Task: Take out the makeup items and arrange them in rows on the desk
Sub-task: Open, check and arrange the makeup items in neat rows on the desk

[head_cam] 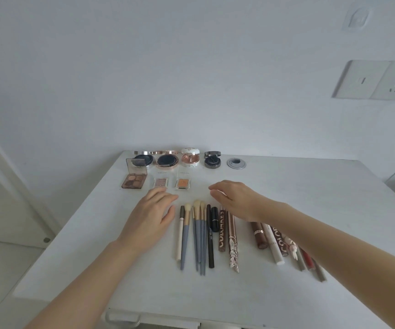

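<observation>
On the white desk (pixel 286 293), several open round compacts (pixel 166 160) stand in a back row. In front of them lie a brown eyeshadow palette (pixel 134 180) and two small single shadows (pixel 182 183). A near row holds grey-handled brushes (pixel 197 236), a black lipstick (pixel 214 219), brown tubes (pixel 222 233) and pencils (pixel 272 245). My left hand (pixel 155 213) hovers flat, fingers straight, left of the brushes. Over the tops of the tubes is my right hand (pixel 235 198), its fingers loosely bent and holding nothing. My right forearm hides part of the pencils.
A round metal cable grommet (pixel 237 163) sits in the desk behind my right hand. The wall rises just behind the compacts, with a socket plate (pixel 377 80) at the upper right. The desk's left edge drops to the floor; a drawer handle (pixel 123 318) shows below the front edge.
</observation>
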